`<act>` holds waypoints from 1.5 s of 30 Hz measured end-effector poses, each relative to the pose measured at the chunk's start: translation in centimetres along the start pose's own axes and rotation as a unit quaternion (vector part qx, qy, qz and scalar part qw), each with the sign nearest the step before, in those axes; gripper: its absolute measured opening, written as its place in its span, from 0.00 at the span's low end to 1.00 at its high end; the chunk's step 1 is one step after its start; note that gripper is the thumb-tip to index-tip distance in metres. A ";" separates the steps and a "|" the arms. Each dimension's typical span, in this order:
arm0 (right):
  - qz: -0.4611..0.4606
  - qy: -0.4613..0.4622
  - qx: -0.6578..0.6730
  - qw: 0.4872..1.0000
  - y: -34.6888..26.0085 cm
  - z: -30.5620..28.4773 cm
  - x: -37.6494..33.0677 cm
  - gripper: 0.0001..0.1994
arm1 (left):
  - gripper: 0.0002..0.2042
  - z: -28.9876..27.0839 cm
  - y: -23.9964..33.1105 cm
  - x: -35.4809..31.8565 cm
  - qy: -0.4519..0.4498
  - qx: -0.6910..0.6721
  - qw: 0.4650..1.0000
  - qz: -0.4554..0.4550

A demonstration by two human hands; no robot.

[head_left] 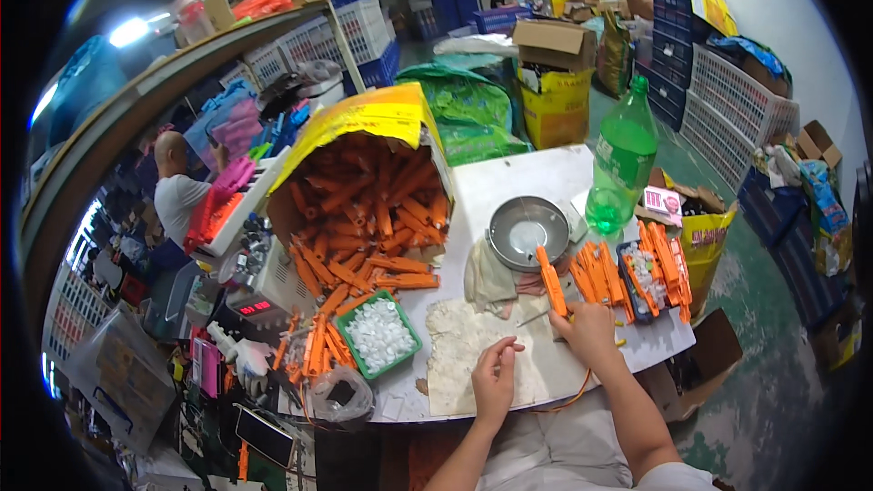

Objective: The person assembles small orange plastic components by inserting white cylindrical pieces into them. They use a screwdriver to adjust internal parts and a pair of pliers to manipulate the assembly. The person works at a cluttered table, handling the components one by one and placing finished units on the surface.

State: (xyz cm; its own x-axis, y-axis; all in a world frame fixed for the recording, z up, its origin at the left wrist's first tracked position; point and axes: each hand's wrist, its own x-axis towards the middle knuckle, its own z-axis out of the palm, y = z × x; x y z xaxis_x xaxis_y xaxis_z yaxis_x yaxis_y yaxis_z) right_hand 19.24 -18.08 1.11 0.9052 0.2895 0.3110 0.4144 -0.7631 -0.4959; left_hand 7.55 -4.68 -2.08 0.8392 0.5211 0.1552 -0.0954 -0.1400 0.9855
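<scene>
My right hand (587, 336) grips a long orange plastic piece (551, 282) that stands up from its fingers, over the right part of the white table. A thin metal rod (535, 316) shows beside that hand; its other end is hidden. My left hand (496, 376) hovers near the stained paper sheet (455, 345), fingers loosely curled and apart, nothing visible in them. Right of the right hand lie a row of orange pieces (596, 271) and a dark tray (635, 265) with small whitish parts. A round metal bowl (529, 232) sits ahead of my hands, beside a beige cloth (488, 277).
A yellow sack (407, 109) spills many orange pieces (364, 205) onto the table's left. Near them stands a green basket (416, 340) of small white parts. A green bottle (622, 159) rises at the far right. An orange cord (575, 396) runs along the near edge.
</scene>
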 end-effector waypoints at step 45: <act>-0.061 -0.180 0.335 0.923 -3.6 -6.7 -13.3 0.11 | 0.05 -9.0 2.3 20.2 -0.163 0.737 0.580 0.307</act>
State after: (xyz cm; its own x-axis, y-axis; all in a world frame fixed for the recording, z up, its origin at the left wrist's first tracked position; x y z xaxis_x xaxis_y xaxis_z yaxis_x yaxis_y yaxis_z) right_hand 5.05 -23.06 4.20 0.7711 0.6141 0.1679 0.3705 -0.2184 -0.9028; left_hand 19.43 13.06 3.97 0.9688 -0.1607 0.1888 -0.0698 -0.9075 -0.4142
